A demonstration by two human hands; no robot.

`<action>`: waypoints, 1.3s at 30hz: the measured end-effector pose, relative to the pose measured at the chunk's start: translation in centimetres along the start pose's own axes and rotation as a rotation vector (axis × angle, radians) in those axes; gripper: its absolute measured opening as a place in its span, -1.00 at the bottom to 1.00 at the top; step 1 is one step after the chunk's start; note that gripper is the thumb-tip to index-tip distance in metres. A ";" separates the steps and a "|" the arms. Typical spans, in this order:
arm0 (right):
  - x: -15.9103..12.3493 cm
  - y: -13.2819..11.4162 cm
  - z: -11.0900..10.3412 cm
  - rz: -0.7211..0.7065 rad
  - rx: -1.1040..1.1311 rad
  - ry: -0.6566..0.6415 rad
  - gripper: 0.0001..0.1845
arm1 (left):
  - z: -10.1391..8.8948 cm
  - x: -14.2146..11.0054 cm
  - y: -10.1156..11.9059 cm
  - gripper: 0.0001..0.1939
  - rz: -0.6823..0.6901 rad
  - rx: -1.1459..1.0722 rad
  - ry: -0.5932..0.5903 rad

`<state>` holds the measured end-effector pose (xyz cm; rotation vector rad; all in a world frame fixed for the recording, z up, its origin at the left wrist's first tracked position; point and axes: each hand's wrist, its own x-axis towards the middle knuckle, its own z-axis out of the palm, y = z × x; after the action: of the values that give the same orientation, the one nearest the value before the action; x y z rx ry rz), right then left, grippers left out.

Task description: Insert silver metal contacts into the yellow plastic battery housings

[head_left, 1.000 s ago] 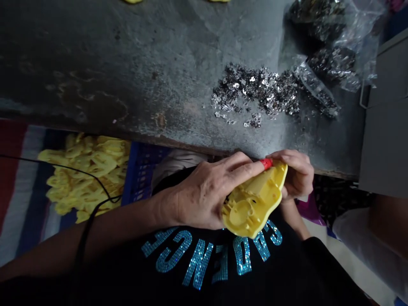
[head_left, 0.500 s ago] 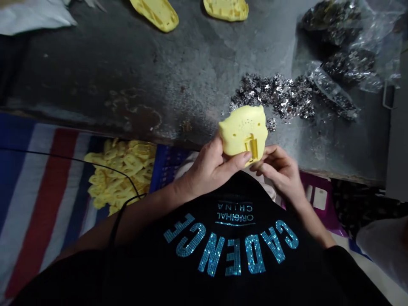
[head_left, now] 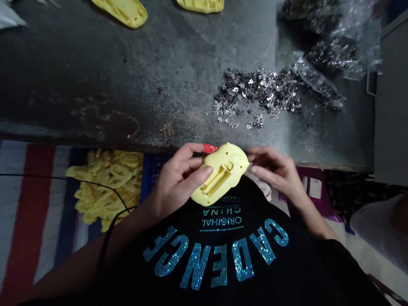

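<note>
My left hand (head_left: 180, 180) grips a yellow plastic shell (head_left: 219, 176), its thumb lying on the face and the fingers behind. The shell is tilted, with a long battery compartment, a cluster of small holes and several screw holes facing me. Something red (head_left: 210, 148) covers a fingertip of that hand. At the shell's right corner is my right hand (head_left: 277, 170), fingers curled and thumb close to them; whatever is between them is too small to make out. Beyond the hands, a heap of small shiny metal clips (head_left: 258, 91) lies on the dark metal table (head_left: 178, 85).
Clear plastic bags (head_left: 331, 55) of metal pieces lie at the back right. Two more yellow shells (head_left: 127, 12) lie at the far edge of view. Below left, many yellow parts (head_left: 108, 182) are piled beside a blue crate (head_left: 153, 170). A black cable (head_left: 117, 195) runs near my left arm.
The yellow shell has turned in my left hand and come lower, away from the clip heap; its battery compartment now shows in full. My right hand has shifted to its right corner. The view has shifted.
</note>
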<state>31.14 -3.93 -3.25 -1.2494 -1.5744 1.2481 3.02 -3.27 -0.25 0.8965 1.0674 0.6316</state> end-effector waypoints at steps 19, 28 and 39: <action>8.7 -0.2 -1.6 -0.237 -1.030 0.123 -0.70 | -1.3 1.8 0.4 -0.26 -0.089 -0.101 -0.006; 4.2 -3.8 0.7 -0.148 -0.129 0.086 -0.80 | 0.3 2.3 0.3 -0.60 0.093 -0.217 -0.013; 1.8 -3.7 0.8 -0.172 -0.272 0.064 -0.84 | 1.5 1.4 0.5 -0.67 0.122 -0.190 -0.024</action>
<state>29.05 -2.52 0.11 -1.2749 -1.8067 0.8997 4.94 -2.42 -0.17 0.8056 0.9191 0.8075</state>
